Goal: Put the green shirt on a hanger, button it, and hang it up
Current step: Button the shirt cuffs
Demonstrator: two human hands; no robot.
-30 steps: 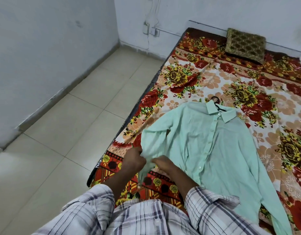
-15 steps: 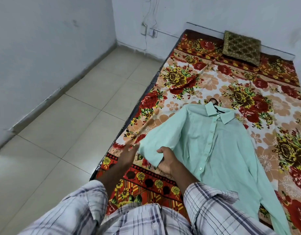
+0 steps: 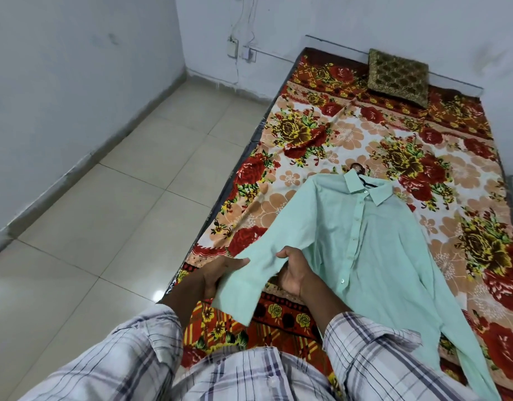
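Note:
The mint green shirt (image 3: 377, 244) lies front up on the flowered bedsheet, its placket closed down the middle. A dark hanger (image 3: 361, 176) sticks out of the collar; only its hook and neck show. My left hand (image 3: 217, 274) lies under the near sleeve's cuff end and holds it. My right hand (image 3: 295, 273) grips the same sleeve from the other side, a little higher up. The sleeve is lifted off the bed between both hands. The other sleeve runs down toward the lower right corner.
The bed (image 3: 310, 146) has a red and orange floral sheet, with a brown-gold cushion (image 3: 398, 76) at the far end by the wall. Tiled floor (image 3: 128, 212) lies to the left, bounded by white walls. A wall socket (image 3: 232, 49) with wires sits near the corner.
Both hands have lifted the near sleeve and stretched it out flat between them; a second ago they were bunched together at its cuff on the bed edge.

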